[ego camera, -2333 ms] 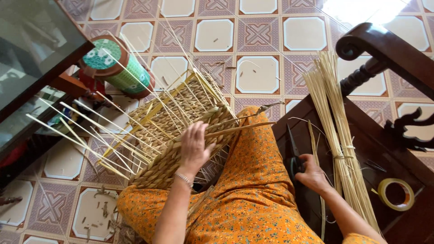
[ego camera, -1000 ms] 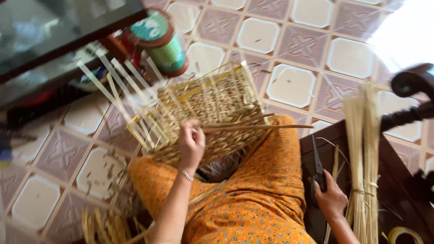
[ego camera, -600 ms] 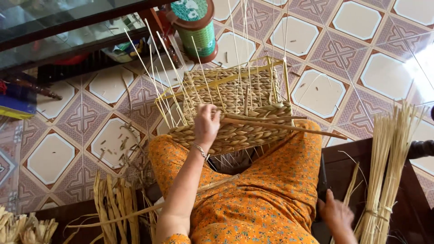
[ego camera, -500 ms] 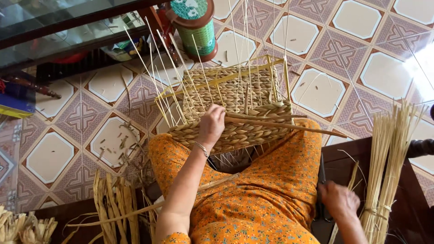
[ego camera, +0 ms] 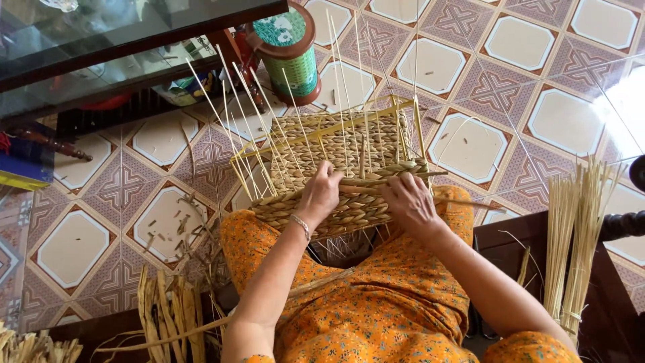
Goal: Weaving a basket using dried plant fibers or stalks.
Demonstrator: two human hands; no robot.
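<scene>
Half-woven rectangular straw basket (ego camera: 336, 168) with thin upright pale stakes rests on lap, on orange patterned fabric, over tiled floor (ego camera: 470, 81). Left hand (ego camera: 320, 195) lies on near braided rim, grip closed on woven strand. Right hand (ego camera: 411, 202) just beside it on same rim, fingers curled; cannot tell what grip pinches. Bundle of pale reeds (ego camera: 571, 235) stands right. Green cylindrical container (ego camera: 289, 50) beyond basket.

The person wears orange clothing (ego camera: 376, 316) with a small pale floral print, bare forearms, and a thin bracelet (ego camera: 300, 226) at the left wrist.
</scene>
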